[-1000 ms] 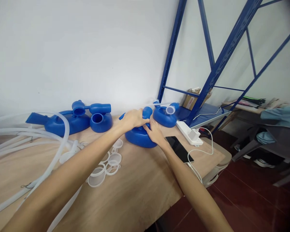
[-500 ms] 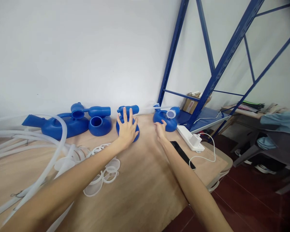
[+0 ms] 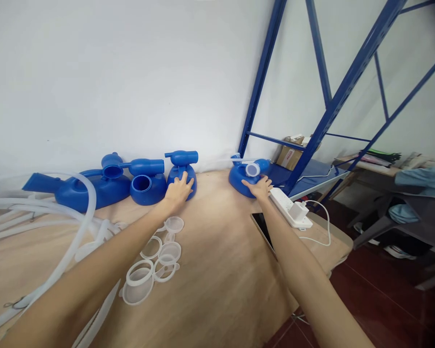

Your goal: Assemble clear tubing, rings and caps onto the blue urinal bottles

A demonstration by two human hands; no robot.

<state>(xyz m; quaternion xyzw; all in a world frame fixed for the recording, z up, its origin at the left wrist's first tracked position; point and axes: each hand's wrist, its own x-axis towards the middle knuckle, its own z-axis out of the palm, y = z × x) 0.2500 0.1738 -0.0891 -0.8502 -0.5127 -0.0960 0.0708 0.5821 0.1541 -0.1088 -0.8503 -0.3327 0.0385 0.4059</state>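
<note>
My left hand (image 3: 180,190) rests on the front of a blue container (image 3: 189,178) near the wall, its fingers bent over the surface. A blue bottle-shaped part (image 3: 183,157) lies on top of that container. Further right, my right hand (image 3: 260,187) is on another blue container (image 3: 239,180), thumb to the left and fingers over its right side. That container has a round whitish cap (image 3: 253,169). More blue containers (image 3: 94,191) stand at the left against the wall.
Clear plastic lids and rings (image 3: 169,252) lie mid-table, beside translucent tubing (image 3: 90,193) at the left. A phone (image 3: 263,227) and a white power strip (image 3: 289,208) are on the right. Beyond stand a blue metal rack (image 3: 326,116), a cardboard box (image 3: 290,155) and a seated person's sleeve (image 3: 422,181).
My left hand has moved lower and left, its spread fingers now bent, with the container shifted left. My right hand has slid from the left side of its container to the right side.
</note>
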